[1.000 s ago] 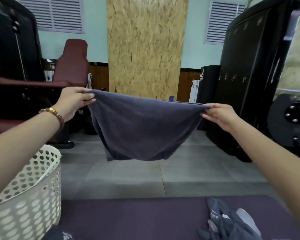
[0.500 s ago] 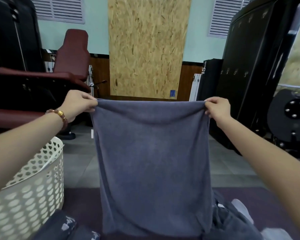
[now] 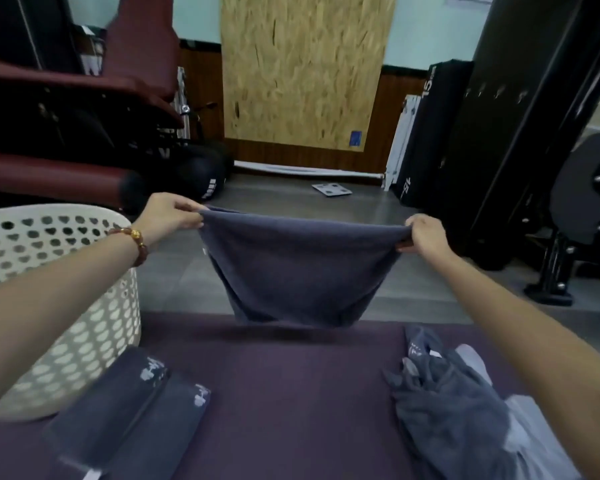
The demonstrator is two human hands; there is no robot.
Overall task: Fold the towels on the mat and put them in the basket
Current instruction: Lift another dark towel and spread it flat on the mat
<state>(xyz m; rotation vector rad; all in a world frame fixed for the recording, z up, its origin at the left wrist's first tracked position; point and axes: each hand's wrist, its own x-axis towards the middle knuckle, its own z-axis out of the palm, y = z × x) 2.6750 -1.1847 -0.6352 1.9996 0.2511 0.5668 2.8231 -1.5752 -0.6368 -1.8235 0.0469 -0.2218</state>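
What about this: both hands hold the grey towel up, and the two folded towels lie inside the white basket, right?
Not quite. In the head view the left hand and right hand do hold the grey towel up, but the two folded towels lie on the mat beside the white basket, not inside it.

We note a purple mat (image 3: 291,393). Nearer us than the left hand (image 3: 168,214), two folded towels (image 3: 125,410) lie on it; nearer than the right hand (image 3: 425,235), a crumpled towel heap (image 3: 447,410).
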